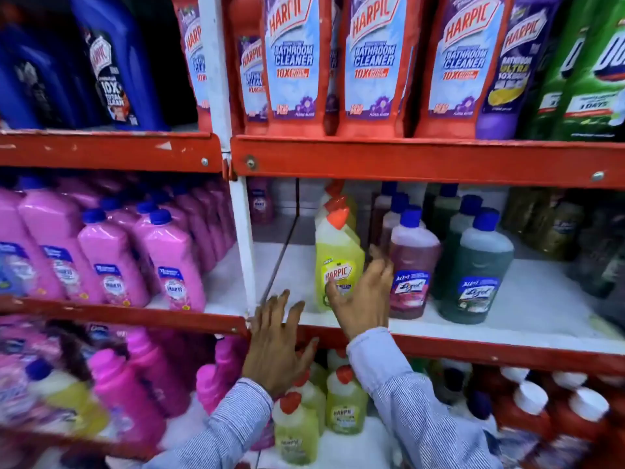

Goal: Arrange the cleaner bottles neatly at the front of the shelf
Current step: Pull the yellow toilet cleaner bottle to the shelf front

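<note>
A yellow Harpic bottle (338, 262) with a red cap stands upright at the front of the white middle shelf (541, 319), with more yellow bottles lined up behind it. My right hand (360, 297) is around the bottle's lower right side, fingers spread, thumb across its label. To its right stand a maroon Lizol bottle (411, 269) and a dark green Lizol bottle (473, 279), each with a row behind it. My left hand (277, 340) rests open on the red shelf edge, left of the yellow bottle, holding nothing.
A white upright post (243, 252) and a thin dark rod (280, 262) stand left of the yellow bottle. Pink bottles (169, 262) fill the left bay. Red Harpic bottles (294, 62) line the shelf above. Small yellow bottles (345, 401) sit on the shelf below.
</note>
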The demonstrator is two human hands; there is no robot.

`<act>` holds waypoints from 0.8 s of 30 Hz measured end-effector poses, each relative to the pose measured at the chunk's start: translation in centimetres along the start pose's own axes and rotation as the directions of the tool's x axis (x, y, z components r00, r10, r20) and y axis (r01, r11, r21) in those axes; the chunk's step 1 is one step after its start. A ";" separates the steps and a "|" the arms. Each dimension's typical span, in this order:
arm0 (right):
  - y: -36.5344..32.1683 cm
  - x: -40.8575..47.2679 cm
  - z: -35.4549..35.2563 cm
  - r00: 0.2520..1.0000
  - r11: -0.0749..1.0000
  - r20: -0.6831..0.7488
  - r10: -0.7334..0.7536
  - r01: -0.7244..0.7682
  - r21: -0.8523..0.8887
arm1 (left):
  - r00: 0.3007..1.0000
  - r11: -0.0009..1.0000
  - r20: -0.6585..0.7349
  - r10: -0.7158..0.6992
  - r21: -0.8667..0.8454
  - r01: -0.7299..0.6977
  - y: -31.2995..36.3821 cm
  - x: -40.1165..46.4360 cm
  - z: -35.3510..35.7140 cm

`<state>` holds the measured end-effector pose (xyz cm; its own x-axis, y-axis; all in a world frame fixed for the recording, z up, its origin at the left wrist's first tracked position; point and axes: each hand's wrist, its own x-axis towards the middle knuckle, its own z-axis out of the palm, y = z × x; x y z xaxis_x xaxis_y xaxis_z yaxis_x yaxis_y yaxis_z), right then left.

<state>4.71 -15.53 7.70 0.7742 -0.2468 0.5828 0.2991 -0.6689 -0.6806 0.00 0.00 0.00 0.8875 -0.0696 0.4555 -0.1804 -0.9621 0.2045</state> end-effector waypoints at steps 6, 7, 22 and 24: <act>-1.0 0.5 3.1 0.962 0.962 0.041 0.271 -0.272 0.018 | 0.998 0.999 0.023 0.052 0.002 -0.052 -0.6 -0.3 1.6; -1.0 0.6 3.4 0.959 0.959 0.029 0.281 -0.281 0.018 | 0.998 0.998 0.014 0.057 -0.003 -0.057 -0.6 -0.2 1.6; -0.9 -2.1 2.0 0.963 0.963 0.002 0.270 -0.270 -0.001 | 0.998 0.997 -0.055 0.036 -0.064 -0.040 -0.5 0.0 2.0; -1.0 -2.4 1.7 0.966 0.966 -0.003 0.260 -0.260 0.001 | 0.998 0.998 -0.050 0.025 -0.056 -0.028 -0.4 0.0 2.1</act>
<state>3.50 -13.09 6.26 0.8235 -0.4144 0.3875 0.0881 -0.5814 -0.8089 0.92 -0.17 -1.87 0.8605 -0.0808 0.5030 -0.2285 -0.9436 0.2394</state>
